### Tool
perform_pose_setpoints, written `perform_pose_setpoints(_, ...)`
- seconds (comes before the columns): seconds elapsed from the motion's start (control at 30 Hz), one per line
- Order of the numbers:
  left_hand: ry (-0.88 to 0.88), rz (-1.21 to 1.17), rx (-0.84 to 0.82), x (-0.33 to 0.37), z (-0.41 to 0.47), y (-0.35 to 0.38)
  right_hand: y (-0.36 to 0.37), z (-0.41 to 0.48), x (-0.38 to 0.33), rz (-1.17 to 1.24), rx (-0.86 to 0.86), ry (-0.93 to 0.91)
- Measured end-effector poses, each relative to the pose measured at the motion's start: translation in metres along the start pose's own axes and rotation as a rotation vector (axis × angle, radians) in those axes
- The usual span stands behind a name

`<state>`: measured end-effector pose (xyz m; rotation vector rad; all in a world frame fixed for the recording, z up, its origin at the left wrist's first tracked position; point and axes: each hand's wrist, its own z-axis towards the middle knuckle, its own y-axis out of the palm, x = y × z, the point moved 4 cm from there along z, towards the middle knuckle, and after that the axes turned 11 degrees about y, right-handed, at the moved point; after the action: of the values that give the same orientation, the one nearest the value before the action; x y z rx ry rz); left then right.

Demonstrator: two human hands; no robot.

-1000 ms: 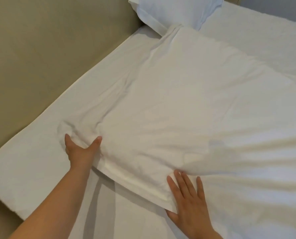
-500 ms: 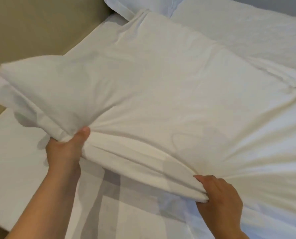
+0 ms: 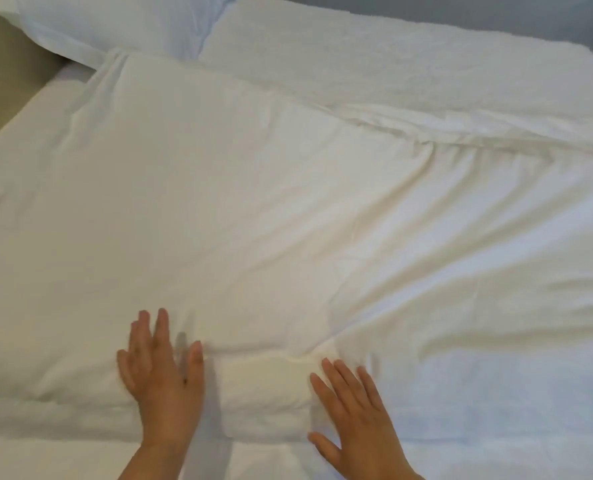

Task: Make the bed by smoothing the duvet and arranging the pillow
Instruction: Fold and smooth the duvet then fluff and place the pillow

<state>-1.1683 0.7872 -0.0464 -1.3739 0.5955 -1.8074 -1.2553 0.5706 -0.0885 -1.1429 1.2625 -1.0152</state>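
Note:
A white duvet [image 3: 271, 209] lies spread across most of the bed, with creases fanning out on its right half. Its near edge runs along the bottom of the view. My left hand [image 3: 160, 372] lies flat on that edge with straight fingers, slightly blurred. My right hand [image 3: 350, 407] rests flat on the duvet a little to the right, fingers spread. Between the two hands the duvet bulges in a small fold. A white pillow [image 3: 115, 22] lies at the far left corner, its lower edge touching the duvet's top corner.
The white bed sheet [image 3: 392, 53] shows beyond the duvet at the far right and along the left side. A beige wall or headboard [image 3: 8, 88] borders the bed on the left. A grey surface [image 3: 496, 8] lies past the far edge.
Both hands let go of the duvet edge they had lifted. The duvet has dropped flat onto the bed, further to the left, and both hands now press on it with open palms.

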Motion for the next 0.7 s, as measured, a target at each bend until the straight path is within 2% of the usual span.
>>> perform_pose_setpoints(0.07, 0.242, 0.001, -0.173, 0.039, -0.003, 0.036, -0.006, -0.011, 0.033, -0.008, 0.075, 0.051)
perform_pose_setpoints(0.17, 0.435, 0.027, -0.371, 0.094, -0.024, 0.087, -0.013, -0.025, 0.093, -0.033, 0.102, 0.176)
perform_pose_setpoints(0.23, 0.485, 0.035, -0.437, 0.128, -0.042, 0.118, -0.017, -0.032, 0.138, -0.067, 0.152, 0.228)
perform_pose_setpoints(0.37, 0.581, 0.137, -0.468, 0.212, -0.086, 0.186, -0.019, -0.06, 0.247, -0.091, 0.182, 0.252)
perform_pose_setpoints(0.5, 0.447, 0.261, -0.44, 0.285, -0.135, 0.253, -0.044, -0.123, 0.409, -0.071, 0.192, 0.39)
perform_pose_setpoints(0.53, 0.399, 0.309, -0.448, 0.299, -0.143, 0.266, -0.051, -0.146, 0.451, -0.064, 0.138, 0.477)
perform_pose_setpoints(0.6, 0.292, 0.382, -0.469, 0.324, -0.155, 0.281, -0.074, -0.196, 0.526, -0.147, -0.053, 0.761)
perform_pose_setpoints(0.67, 0.284, 0.384, -0.474, 0.346, -0.166, 0.29, -0.103, -0.243, 0.58, -0.196, -0.146, 1.129)
perform_pose_setpoints(0.7, 0.309, 0.383, -0.463, 0.356, -0.171, 0.295, -0.112, -0.253, 0.592, -0.183, -0.183, 1.228)
